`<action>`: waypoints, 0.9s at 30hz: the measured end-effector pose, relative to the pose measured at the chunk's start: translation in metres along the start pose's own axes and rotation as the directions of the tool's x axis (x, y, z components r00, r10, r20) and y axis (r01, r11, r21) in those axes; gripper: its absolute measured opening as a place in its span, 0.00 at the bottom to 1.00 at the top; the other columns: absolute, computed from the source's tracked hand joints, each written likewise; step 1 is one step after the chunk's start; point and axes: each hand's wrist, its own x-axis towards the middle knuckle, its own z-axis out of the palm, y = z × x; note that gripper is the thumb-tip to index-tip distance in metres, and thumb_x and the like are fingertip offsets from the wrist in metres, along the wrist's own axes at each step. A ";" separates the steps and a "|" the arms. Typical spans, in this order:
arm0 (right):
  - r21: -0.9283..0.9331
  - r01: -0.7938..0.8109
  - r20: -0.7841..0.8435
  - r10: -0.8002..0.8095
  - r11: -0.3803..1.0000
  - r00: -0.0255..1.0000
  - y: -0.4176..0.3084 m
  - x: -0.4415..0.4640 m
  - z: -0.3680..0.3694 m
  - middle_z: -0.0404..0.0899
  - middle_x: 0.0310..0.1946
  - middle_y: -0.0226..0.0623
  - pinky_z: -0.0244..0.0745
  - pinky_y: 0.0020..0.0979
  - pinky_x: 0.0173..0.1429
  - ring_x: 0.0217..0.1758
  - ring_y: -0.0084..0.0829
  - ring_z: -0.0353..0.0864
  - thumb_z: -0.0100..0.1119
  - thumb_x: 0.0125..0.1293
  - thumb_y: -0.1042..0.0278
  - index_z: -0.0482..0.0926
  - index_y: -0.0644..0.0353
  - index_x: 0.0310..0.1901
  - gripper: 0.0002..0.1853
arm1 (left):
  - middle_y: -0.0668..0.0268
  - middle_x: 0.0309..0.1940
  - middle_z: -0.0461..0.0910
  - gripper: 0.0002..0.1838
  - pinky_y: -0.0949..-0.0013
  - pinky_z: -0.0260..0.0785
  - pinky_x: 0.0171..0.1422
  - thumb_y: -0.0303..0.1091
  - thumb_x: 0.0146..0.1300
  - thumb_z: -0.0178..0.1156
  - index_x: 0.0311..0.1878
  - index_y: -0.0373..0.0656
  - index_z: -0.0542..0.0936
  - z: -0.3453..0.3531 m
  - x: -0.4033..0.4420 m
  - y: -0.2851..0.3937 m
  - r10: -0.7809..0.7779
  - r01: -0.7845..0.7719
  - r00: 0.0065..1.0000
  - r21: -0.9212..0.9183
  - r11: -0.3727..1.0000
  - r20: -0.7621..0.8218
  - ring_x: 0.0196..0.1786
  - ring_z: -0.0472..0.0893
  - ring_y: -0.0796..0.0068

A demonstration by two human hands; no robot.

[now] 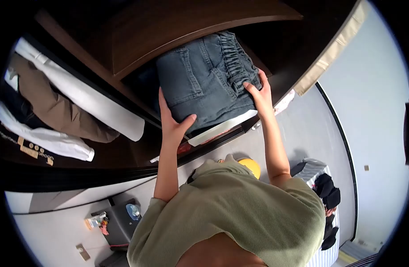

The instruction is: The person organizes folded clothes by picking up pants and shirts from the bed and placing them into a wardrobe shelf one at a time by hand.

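Note:
A pair of folded dark grey-blue jeans (200,80) with a gathered elastic waistband lies partly inside a dark wooden cupboard compartment, under a shelf board. At its left edge, my left hand (172,127) presses against the side, with the thumb towards the front edge. On the right, my right hand (261,94) grips the waistband end, thumb on top and fingers along the side. Together both hands hold the jeans between them. Below the jeans, a white edge (224,128) sticks out; what it belongs to is mostly hidden.
The brown shelf board (191,31) overhangs the jeans. To the left hang clothes, including a brown garment (57,102) and a white one (93,93). A yellow round object (249,167) is near my body. Dark clothes (326,193) lie on a striped surface at right; a grey case (120,218) stands lower left.

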 end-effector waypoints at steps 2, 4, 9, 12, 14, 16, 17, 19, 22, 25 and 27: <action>0.024 0.021 0.053 -0.022 0.999 0.998 0.001 0.014 0.015 0.75 0.44 0.37 0.67 0.25 0.55 0.47 0.25 0.74 0.64 0.50 0.71 0.67 0.67 0.54 0.29 | 0.56 0.64 0.60 0.52 0.68 0.48 0.71 0.18 0.37 0.62 0.70 0.38 0.49 -0.005 0.007 -0.002 -0.024 0.022 0.995 -0.017 1.000 -0.099 0.66 0.60 0.64; 0.064 0.066 0.089 -0.072 0.996 0.993 0.011 0.028 0.029 0.76 0.43 0.38 0.68 0.25 0.53 0.46 0.25 0.75 0.65 0.49 0.70 0.68 0.67 0.54 0.29 | 0.56 0.63 0.61 0.51 0.68 0.49 0.71 0.17 0.37 0.61 0.70 0.38 0.51 -0.008 0.012 -0.007 -0.058 0.038 0.976 -0.097 0.995 -0.210 0.66 0.61 0.65; 0.054 0.067 0.145 -0.074 0.996 0.987 0.022 0.054 0.055 0.77 0.42 0.40 0.69 0.26 0.53 0.45 0.26 0.76 0.67 0.48 0.68 0.69 0.68 0.52 0.29 | 0.56 0.66 0.57 0.48 0.68 0.47 0.71 0.14 0.41 0.54 0.70 0.38 0.50 -0.013 0.018 0.002 -0.044 0.036 0.939 -0.029 0.999 -0.341 0.67 0.59 0.64; 0.012 0.092 0.138 -0.093 0.996 0.986 0.031 0.060 0.068 0.77 0.42 0.41 0.70 0.27 0.53 0.45 0.28 0.77 0.66 0.48 0.68 0.69 0.69 0.52 0.29 | 0.54 0.69 0.52 0.45 0.68 0.46 0.72 0.13 0.45 0.51 0.71 0.38 0.48 -0.016 0.020 -0.009 0.047 -0.023 0.936 0.071 0.997 -0.349 0.70 0.56 0.63; 0.016 0.086 0.122 -0.088 0.996 0.989 0.033 0.061 0.074 0.77 0.42 0.42 0.69 0.27 0.53 0.45 0.28 0.76 0.66 0.48 0.68 0.69 0.69 0.52 0.29 | 0.53 0.70 0.51 0.44 0.68 0.45 0.72 0.13 0.48 0.50 0.71 0.38 0.47 -0.013 0.021 -0.006 0.131 -0.069 0.934 0.194 0.979 -0.331 0.71 0.55 0.62; 0.062 0.067 0.118 -0.074 0.996 0.990 0.037 0.063 0.079 0.77 0.41 0.42 0.69 0.27 0.53 0.45 0.29 0.76 0.66 0.48 0.68 0.69 0.69 0.52 0.29 | 0.52 0.70 0.50 0.40 0.65 0.49 0.71 0.13 0.53 0.47 0.71 0.42 0.51 -0.012 0.023 -0.008 0.229 -0.111 0.921 0.353 0.929 -0.315 0.71 0.55 0.57; 0.085 0.058 0.113 -0.068 0.995 0.991 0.039 0.064 0.081 0.77 0.41 0.42 0.69 0.27 0.53 0.45 0.29 0.76 0.66 0.48 0.68 0.69 0.69 0.52 0.29 | 0.53 0.69 0.52 0.38 0.65 0.51 0.70 0.13 0.53 0.47 0.70 0.43 0.54 -0.012 0.025 -0.005 0.269 -0.113 0.910 0.436 0.893 -0.315 0.70 0.56 0.55; 0.090 0.048 0.093 -0.056 0.995 0.994 0.046 0.066 0.086 0.77 0.42 0.42 0.69 0.27 0.53 0.45 0.29 0.76 0.65 0.49 0.67 0.68 0.69 0.53 0.29 | 0.53 0.68 0.55 0.35 0.63 0.55 0.68 0.13 0.53 0.47 0.67 0.46 0.62 -0.009 0.030 0.010 0.345 -0.110 0.889 0.590 0.800 -0.301 0.69 0.58 0.52; 0.143 -0.010 0.100 -0.005 0.990 0.995 0.051 0.068 0.092 0.77 0.43 0.44 0.69 0.28 0.54 0.46 0.31 0.76 0.65 0.51 0.64 0.68 0.69 0.53 0.30 | 0.56 0.64 0.63 0.29 0.57 0.59 0.65 0.14 0.52 0.48 0.59 0.49 0.73 -0.006 0.030 0.010 0.273 -0.039 0.914 0.607 0.794 -0.299 0.65 0.63 0.50; -0.055 0.002 0.128 0.005 0.999 0.992 0.061 0.070 0.084 0.77 0.43 0.48 0.69 0.30 0.55 0.49 0.35 0.76 0.66 0.52 0.59 0.66 0.69 0.55 0.33 | 0.62 0.62 0.67 0.25 0.55 0.61 0.65 0.17 0.54 0.50 0.54 0.53 0.77 0.003 0.024 0.017 0.551 -0.159 0.833 0.938 0.307 -0.039 0.65 0.63 0.52; -0.244 0.073 0.155 -0.035 0.967 0.987 0.060 0.070 0.076 0.71 0.51 0.54 0.68 0.35 0.58 0.55 0.44 0.73 0.65 0.53 0.55 0.64 0.68 0.58 0.35 | 0.62 0.57 0.71 0.20 0.52 0.60 0.65 0.26 0.55 0.56 0.52 0.50 0.78 0.015 0.023 0.016 0.502 -0.255 0.865 0.886 0.387 0.030 0.62 0.65 0.47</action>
